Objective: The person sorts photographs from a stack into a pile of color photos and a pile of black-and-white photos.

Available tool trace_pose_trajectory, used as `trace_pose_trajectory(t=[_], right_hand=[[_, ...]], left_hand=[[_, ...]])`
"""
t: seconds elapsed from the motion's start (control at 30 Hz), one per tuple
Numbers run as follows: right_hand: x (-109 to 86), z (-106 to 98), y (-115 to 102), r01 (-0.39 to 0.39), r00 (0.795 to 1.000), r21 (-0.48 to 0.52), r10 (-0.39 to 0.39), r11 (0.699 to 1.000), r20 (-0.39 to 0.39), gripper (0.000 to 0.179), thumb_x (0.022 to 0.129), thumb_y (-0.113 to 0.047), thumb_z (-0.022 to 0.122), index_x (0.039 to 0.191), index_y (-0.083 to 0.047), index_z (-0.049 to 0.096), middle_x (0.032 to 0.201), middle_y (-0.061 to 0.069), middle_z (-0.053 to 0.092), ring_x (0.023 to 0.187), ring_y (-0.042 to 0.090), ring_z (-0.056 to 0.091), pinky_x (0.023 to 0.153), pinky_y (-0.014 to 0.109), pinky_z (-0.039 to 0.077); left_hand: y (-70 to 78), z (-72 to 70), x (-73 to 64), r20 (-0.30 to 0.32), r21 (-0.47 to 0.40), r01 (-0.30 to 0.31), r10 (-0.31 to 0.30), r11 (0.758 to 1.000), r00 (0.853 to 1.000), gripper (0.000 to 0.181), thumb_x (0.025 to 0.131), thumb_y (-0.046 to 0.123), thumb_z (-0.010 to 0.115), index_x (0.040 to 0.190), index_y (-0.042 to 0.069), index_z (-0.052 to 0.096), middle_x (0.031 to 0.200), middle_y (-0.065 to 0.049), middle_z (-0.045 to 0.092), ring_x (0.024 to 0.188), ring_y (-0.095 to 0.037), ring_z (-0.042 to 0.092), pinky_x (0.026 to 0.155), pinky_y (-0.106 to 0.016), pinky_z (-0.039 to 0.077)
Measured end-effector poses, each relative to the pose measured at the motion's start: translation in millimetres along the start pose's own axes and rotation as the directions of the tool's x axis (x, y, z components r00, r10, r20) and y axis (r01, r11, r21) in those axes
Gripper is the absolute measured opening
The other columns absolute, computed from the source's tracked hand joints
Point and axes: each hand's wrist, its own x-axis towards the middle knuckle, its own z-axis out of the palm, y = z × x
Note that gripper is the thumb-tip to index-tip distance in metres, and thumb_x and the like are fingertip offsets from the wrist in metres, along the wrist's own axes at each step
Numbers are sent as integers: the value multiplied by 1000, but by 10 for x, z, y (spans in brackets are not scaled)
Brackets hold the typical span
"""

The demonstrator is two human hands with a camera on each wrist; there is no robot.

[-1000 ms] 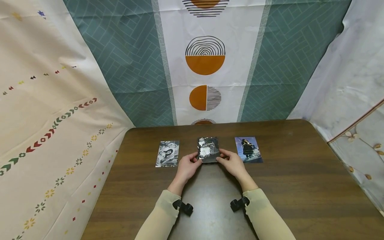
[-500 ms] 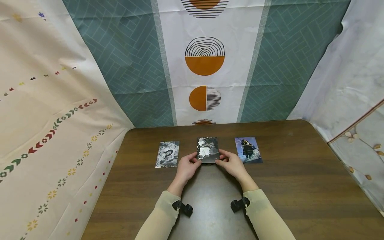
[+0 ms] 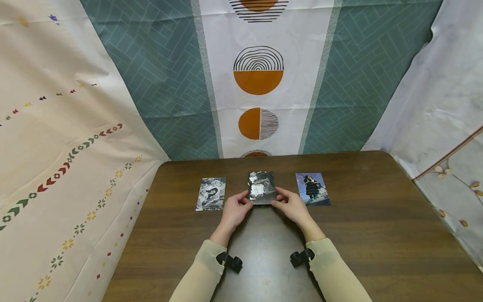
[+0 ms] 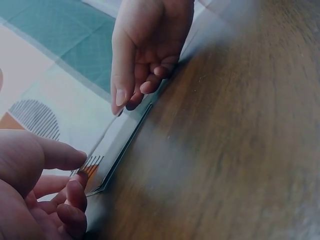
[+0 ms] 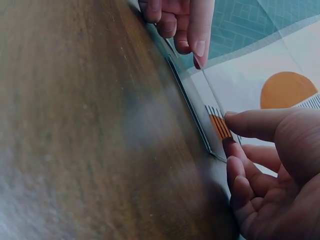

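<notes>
A dark, glossy black-and-white photo card [image 3: 262, 185] is held by both hands over the far middle of the table. My left hand [image 3: 235, 210] pinches its near left corner between thumb and index finger. At the near right corner, my right hand [image 3: 293, 206] pinches it the same way. The wrist views show the held card edge-on as a thin line, raised above the tabletop. Beneath it, the dark edges of a thin flat stack [image 4: 128, 146] lie on the wood, a gap apart from the held card.
To the left lies a black-and-white picture card [image 3: 211, 193]. A blue-toned picture card [image 3: 312, 188] with a dark figure is on the right, close to my right hand. Behind the brown wooden table [image 3: 377, 235] hangs a patterned cloth [image 3: 173, 84], with pale cloths at both sides.
Over the last second the card tilts and rises very slightly, and the right thumb shifts a little along its near edge. Both side cards stay put.
</notes>
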Motion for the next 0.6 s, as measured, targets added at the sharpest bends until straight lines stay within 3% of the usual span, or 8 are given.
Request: trace_pose_trajectory(t=[0.2,0.47,0.6], right_hand=[[-12,8,-17,-15,1000,34,15,999,1,63,98,-22,80,155,-7,58,110,7,71,101,24,65,91,44,53],[-39,40,-79,-1,1000,40,1,999,0,63,98,-22,80,155,-8,57,110,8,71,101,24,66,89,43,54],[-57,69,-134,13,1000,25,-13,1000,-1,63,97,-22,80,155,-9,58,109,7,73,100,23,67,89,42,54]], left_hand=[[10,-20,-18,-5,-48,-13,12,999,1000,48,92,7,80,139,1,71,91,-2,68,63,-7,50,59,-23,42],[18,-86,-46,-20,-95,-20,18,995,1000,48,93,7,79,139,0,70,94,-3,68,70,-9,53,63,-24,43],[13,-155,-72,-21,-78,-24,23,997,1000,47,93,9,78,139,1,71,94,-1,67,71,-10,54,65,-25,44]])
